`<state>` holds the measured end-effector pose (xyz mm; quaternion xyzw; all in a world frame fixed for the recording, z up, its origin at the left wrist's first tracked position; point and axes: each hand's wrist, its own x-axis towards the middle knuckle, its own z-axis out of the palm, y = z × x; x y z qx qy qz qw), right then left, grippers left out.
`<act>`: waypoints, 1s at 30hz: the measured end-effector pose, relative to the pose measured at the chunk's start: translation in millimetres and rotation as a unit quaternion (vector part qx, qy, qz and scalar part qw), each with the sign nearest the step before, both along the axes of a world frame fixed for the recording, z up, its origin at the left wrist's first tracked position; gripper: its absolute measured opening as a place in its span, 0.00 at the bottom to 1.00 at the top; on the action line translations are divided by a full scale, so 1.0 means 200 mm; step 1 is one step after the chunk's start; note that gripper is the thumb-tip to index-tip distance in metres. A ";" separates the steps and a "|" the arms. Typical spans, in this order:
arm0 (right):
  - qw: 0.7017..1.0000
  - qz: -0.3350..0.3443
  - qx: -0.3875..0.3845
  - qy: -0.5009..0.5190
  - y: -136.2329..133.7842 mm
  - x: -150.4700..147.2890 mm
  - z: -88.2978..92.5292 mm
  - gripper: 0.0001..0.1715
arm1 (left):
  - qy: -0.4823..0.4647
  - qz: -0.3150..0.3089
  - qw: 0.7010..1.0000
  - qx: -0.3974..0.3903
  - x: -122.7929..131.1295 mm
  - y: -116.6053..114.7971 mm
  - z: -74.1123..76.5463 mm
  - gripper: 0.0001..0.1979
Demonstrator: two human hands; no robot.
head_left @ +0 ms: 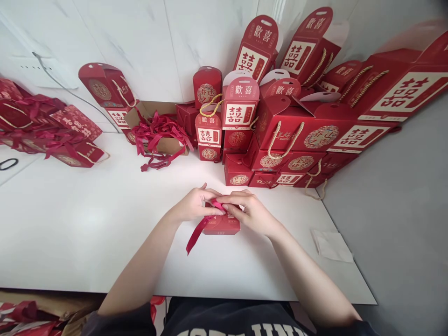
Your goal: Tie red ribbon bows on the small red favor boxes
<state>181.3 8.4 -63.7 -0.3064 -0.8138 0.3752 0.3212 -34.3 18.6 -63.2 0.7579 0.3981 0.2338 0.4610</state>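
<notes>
1. Place: a packing workshop or shop back room, by appearance; which, cannot be told.
2. White bench (87, 233), against a marbled wall (122, 37) with socket plate (44, 72).
3. Red gift boxes (320, 137), many alike, stacked in tiers.
4. Open brown carton (174, 145), loose red ribbons (161, 133) heaped in it.
5. Ribboned boxes (75, 154), grouped at left.
6. Small red box (221, 227), ribbon (197, 235) on it.

The right hand (252, 212) covers part of the small red box (222, 227) under it. Far left of the left hand (193, 204), I see a cut-off black loop (16, 162).
</notes>
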 end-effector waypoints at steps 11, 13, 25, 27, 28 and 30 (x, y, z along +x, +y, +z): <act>0.994 -0.103 -0.007 0.021 -0.02 0.00 -0.02 0.09 | 0.035 0.033 0.997 0.063 0.02 -0.03 -0.01 0.11; 0.994 -0.109 -0.013 0.027 -0.02 -0.01 -0.05 0.10 | 0.049 0.043 0.995 0.082 0.03 -0.05 0.00 0.10; 0.992 -0.090 -0.016 0.086 -0.02 0.01 -0.12 0.07 | 0.001 0.054 0.999 -0.006 0.03 -0.05 0.02 0.12; 0.994 -0.078 0.001 0.080 -0.02 0.00 -0.15 0.06 | -0.005 0.045 0.999 -0.012 0.02 -0.05 0.01 0.12; 0.993 -0.080 0.015 0.082 -0.01 0.00 -0.17 0.04 | -0.012 0.040 0.999 -0.020 0.02 -0.04 0.01 0.12; 0.992 -0.076 0.052 0.091 0.00 0.00 -0.19 0.02 | -0.025 0.038 0.998 -0.051 0.02 -0.05 0.01 0.13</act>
